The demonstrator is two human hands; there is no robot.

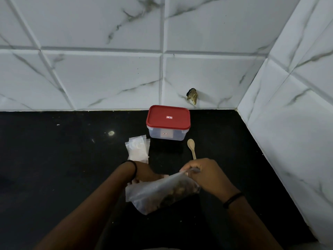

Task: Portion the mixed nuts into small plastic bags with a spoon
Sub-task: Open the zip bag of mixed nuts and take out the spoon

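**Bag of mixed nuts held at both ends above the desk**

A clear plastic bag [162, 192] holding mixed nuts [178, 191] is seen low in the centre of the view, lifted over the black desk [54, 168]. Its upper right corner is pinched by the curled fingers of the right hand [207, 175]. The left hand [146, 173] is placed at the bag's left edge, with its fingers curled round the plastic, though much of that grip is hidden behind the bag. The nuts are gathered toward the right side of the bag, under the right hand. A dark band is worn on each wrist.

Beyond the hands, a wooden spoon [191, 147] is laid flat on the desk, bowl pointing away from the person, its handle end hidden behind the right hand. A stack of empty small plastic bags [137, 150] is lying just beyond the left hand. Farther back, near the tiled wall [108, 73], a clear container [168, 135] is standing with its red lid [168, 117] closed. A small dark hole [192, 95] is seen in the tile behind it.
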